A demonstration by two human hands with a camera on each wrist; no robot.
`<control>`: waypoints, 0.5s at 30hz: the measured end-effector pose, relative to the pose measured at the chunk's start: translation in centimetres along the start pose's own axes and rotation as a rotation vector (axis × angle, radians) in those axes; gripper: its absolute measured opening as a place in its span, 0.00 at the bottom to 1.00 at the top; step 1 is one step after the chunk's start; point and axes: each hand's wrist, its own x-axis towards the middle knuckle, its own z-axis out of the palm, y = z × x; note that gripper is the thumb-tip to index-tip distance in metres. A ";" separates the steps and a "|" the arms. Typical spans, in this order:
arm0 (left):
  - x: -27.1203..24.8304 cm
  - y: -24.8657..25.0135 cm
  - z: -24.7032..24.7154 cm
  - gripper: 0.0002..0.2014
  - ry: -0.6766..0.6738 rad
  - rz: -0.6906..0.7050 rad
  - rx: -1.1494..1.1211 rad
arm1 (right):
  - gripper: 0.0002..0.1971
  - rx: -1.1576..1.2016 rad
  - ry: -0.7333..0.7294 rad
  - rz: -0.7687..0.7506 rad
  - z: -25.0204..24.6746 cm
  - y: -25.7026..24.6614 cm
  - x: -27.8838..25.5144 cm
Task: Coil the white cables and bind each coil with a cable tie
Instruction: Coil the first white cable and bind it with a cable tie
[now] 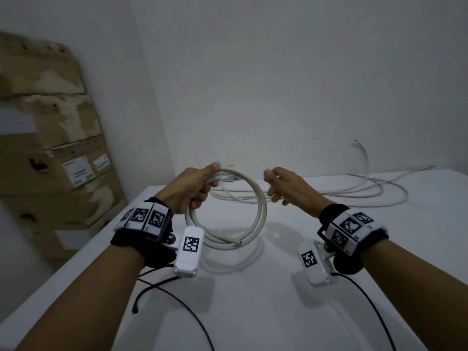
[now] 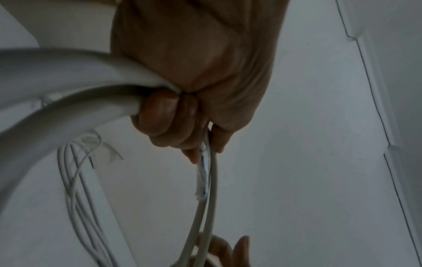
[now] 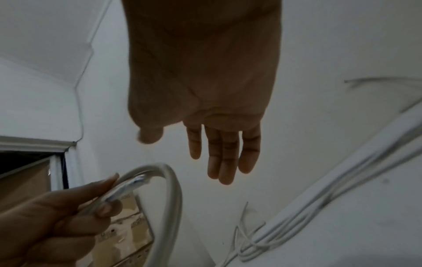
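My left hand grips the top of a coil of white cable with thumb and curled fingers and holds it upright above the white table. In the left wrist view the fingers wrap the thick cable, and a clear plug lies along the strand. My right hand hovers just right of the coil, holding nothing. The right wrist view shows its fingers straight and apart from the coil. More white cable lies loose on the table at the back right.
Stacked cardboard boxes stand left of the table against the wall. Thin black wires from the wrist cameras trail over the near part of the table. The table's left edge runs diagonally toward me, and a white wall stands close behind it.
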 end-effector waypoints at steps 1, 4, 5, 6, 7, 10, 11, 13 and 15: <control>-0.2 -0.1 -0.8 0.23 0.020 -0.001 0.005 | 0.22 0.030 -0.001 0.039 0.5 0.3 0.1; -1.0 -0.6 -2.9 0.23 0.078 -0.010 0.012 | 0.12 -0.098 -0.133 0.110 2.9 0.9 0.0; -1.3 -0.8 -3.5 0.22 0.092 -0.016 0.008 | 0.10 -0.170 -0.220 0.118 3.9 1.0 -0.1; -1.6 -1.0 -4.1 0.22 0.103 -0.021 0.001 | 0.08 -0.231 -0.321 0.120 5.0 0.9 -0.2; -1.8 -1.1 -4.6 0.22 0.113 -0.026 -0.007 | 0.08 -0.272 -0.418 0.118 6.2 0.6 -0.4; -2.8 -1.7 -6.0 0.22 0.144 -0.036 -0.021 | 0.10 -0.318 -0.625 0.133 10.0 -0.4 -1.0; -3.1 -1.9 -6.5 0.22 0.154 -0.040 -0.020 | 0.11 -0.322 -0.656 0.128 11.1 -0.7 -1.1; -3.8 -2.2 -7.4 0.22 0.175 -0.048 -0.014 | 0.12 -0.348 -0.679 0.101 12.9 -1.3 -1.5; -4.3 -2.5 -8.1 0.23 0.192 -0.055 -0.012 | 0.03 -0.420 -0.664 0.068 14.4 -1.9 -1.8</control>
